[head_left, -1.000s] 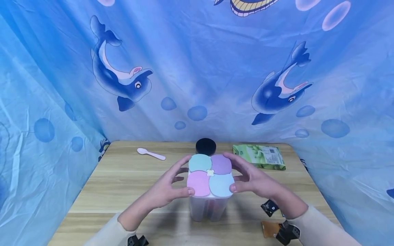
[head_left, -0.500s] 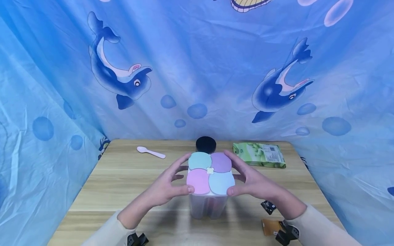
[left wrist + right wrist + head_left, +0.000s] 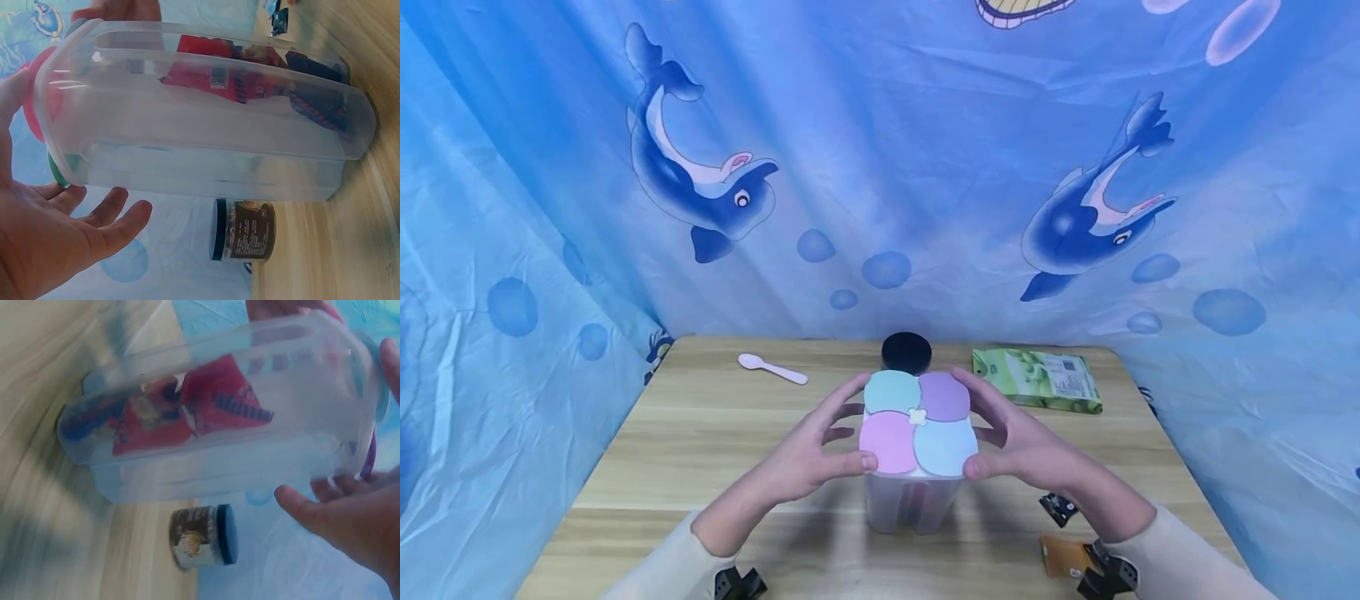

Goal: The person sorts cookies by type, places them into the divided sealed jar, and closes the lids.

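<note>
A tall clear plastic storage container (image 3: 913, 504) stands upright on the table in front of me. Its lid (image 3: 917, 417) has four petal-shaped caps in green, purple, pink and light blue. My left hand (image 3: 808, 454) grips the lid's left side, thumb at the pink cap's front corner. On the opposite side my right hand (image 3: 1026, 442) holds the lid, its thumb by the light blue cap. Through the wall, red and dark blue snack packets (image 3: 219, 69) show in the container's lower part. The far fingers are partly hidden behind the lid.
Behind the container stands a jar with a black lid (image 3: 906, 354). A pale pink spoon (image 3: 772, 368) lies at the back left, a green packet (image 3: 1037, 381) at the back right. Small black (image 3: 1059, 507) and orange (image 3: 1066, 556) packets lie near my right forearm.
The head view has shifted slightly. My right thumb has slid a little down at the lid's front corner; both hands stay on the lid, and the container stands in the same place.
</note>
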Motion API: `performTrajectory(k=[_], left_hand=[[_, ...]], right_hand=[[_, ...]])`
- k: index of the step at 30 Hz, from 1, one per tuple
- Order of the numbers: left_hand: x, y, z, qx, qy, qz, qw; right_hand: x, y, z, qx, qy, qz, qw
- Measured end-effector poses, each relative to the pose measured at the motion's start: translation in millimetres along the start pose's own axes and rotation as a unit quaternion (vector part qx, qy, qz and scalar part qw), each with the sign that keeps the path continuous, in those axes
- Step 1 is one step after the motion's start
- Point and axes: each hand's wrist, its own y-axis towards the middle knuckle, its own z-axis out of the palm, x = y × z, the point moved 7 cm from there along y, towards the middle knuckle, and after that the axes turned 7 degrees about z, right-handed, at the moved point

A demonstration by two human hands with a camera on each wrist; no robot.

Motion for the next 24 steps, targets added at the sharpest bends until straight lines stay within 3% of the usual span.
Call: performTrajectory(k=[6, 13, 20, 24], left_hand=[[3.7, 0.3, 1.0, 0.002, -0.006, -0.005, 1.0], [6.4, -1.0, 5.0, 0.004, -0.01, 0.003, 0.9999], [4.9, -0.8, 2.5, -0.003, -0.005, 0.01, 0.9999], [4.5, -0.1, 0.5, -0.004, -0.005, 0.01, 0.9999]], right_hand=[[-7.8, -0.3, -3.4, 0.006, 0.042, 0.02, 0.9989], [-3.8, -1.9, -8.0, -0.016, 0.024, 0.022, 0.9993], [-8.2, -1.3, -3.7, 0.051, 0.056, -0.006, 0.9971], [-5.3, 1.1, -1.8, 0.056, 0.083, -0.018, 0.9948]])
